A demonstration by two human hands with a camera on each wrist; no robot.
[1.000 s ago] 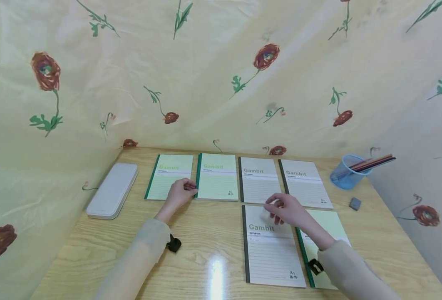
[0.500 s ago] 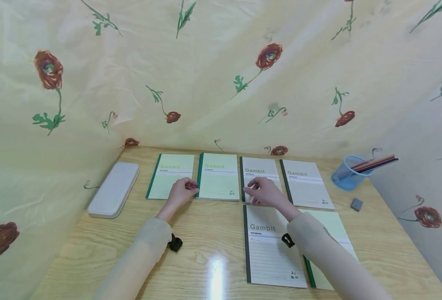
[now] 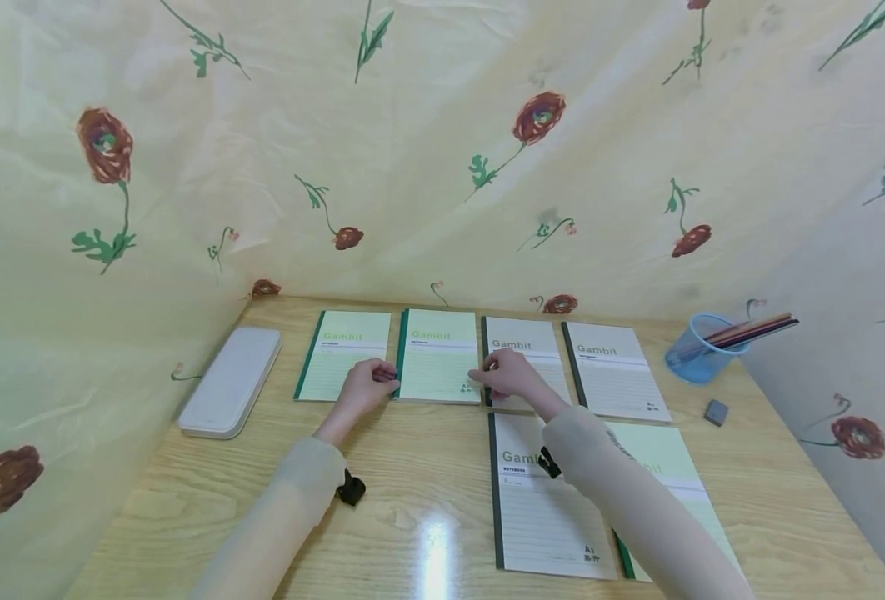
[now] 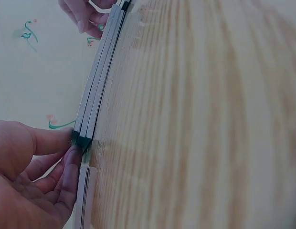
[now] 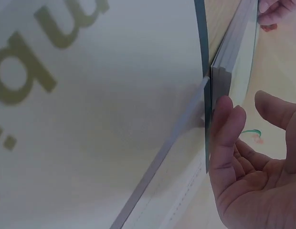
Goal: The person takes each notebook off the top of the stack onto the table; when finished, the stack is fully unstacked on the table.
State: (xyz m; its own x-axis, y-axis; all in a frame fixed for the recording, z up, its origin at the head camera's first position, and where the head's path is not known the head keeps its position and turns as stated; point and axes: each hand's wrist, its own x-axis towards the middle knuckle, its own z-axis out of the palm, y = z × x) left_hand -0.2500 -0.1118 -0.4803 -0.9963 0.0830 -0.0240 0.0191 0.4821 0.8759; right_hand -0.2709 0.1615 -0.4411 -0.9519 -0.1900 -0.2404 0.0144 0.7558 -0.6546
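My left hand [image 3: 363, 383] pinches the lower left corner of a stack of green-spined Gambit notebooks [image 3: 437, 358] in the back row. In the left wrist view its thumb lies over the green spine, fingers against the side, and several layers show in the stack [image 4: 100, 76]. My right hand [image 3: 513, 375] is at the stack's lower right corner, above a grey Gambit notebook [image 3: 543, 354]. In the right wrist view the fingertips [image 5: 224, 107] are right at the stack's corner, with the thumb held apart. Another green notebook [image 3: 337, 367] lies partly behind the left hand.
A second grey notebook [image 3: 615, 375] lies farther right. Nearer lie another grey notebook [image 3: 547, 525] and a green one [image 3: 686, 475], partly under the right sleeve. A white case [image 3: 231, 379] stands at left; a blue pencil cup [image 3: 693, 358] and grey eraser [image 3: 716, 412] at right.
My right hand has moved left and away from me, from above the near grey notebook to the right edge of the green stack. My left hand has stayed at the stack's spine.
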